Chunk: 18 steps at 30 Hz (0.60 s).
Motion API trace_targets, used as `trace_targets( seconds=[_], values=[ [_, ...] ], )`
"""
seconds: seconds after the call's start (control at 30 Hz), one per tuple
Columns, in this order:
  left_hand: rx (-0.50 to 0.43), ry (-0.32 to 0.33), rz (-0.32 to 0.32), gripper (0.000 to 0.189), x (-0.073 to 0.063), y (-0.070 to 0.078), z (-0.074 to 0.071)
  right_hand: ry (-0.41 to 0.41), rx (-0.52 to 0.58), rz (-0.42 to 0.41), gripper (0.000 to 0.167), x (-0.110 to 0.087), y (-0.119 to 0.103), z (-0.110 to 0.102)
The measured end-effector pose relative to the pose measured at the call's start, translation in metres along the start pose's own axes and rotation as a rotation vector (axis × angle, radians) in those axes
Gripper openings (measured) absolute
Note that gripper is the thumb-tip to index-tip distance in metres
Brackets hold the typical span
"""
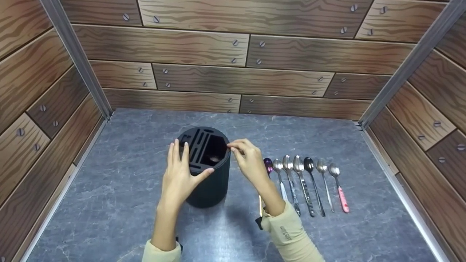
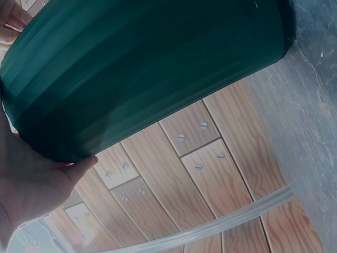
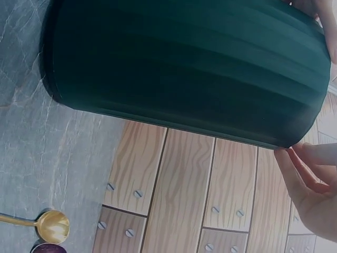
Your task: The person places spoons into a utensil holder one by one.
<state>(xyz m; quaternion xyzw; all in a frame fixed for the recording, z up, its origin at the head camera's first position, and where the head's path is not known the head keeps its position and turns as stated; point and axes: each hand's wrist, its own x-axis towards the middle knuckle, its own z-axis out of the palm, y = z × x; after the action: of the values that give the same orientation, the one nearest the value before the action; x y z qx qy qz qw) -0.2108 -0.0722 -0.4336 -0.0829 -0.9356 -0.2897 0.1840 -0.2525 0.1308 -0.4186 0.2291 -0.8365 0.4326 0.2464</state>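
A dark green, ribbed cylindrical knife holder [image 1: 209, 187] stands upright on the table, its black slotted top [image 1: 196, 145] facing up. The top has long narrow slots and one large opening at the right. My left hand [image 1: 178, 178] lies over the left side of the top, fingers straight and spread, thumb extended along the near rim. With thumb and fingertips together, my right hand [image 1: 249, 158] pinches the right rim. In the left wrist view, the left thumb [image 2: 79, 174] touches the holder's edge. The right fingers [image 3: 295, 174] meet the rim in the right wrist view.
Right of the holder lies a row of several spoons [image 1: 298, 165], with a pink-handled spoon [image 1: 342, 198] at the end. A purple spoon [image 1: 268, 165] is partly behind the right arm; a gold spoon [image 3: 52, 226] shows beside it. Wood-patterned walls [image 1: 204, 80] enclose the grey table [image 1: 120, 174].
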Motion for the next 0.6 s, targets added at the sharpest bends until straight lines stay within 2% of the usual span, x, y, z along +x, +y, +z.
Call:
trace_targets(
  seconds=[0.6],
  values=[
    [-0.004,0.006,-0.008,0.104,0.000,0.000,0.000,0.066,0.005,0.083,0.010,-0.016,0.021,-0.010]
  ],
)
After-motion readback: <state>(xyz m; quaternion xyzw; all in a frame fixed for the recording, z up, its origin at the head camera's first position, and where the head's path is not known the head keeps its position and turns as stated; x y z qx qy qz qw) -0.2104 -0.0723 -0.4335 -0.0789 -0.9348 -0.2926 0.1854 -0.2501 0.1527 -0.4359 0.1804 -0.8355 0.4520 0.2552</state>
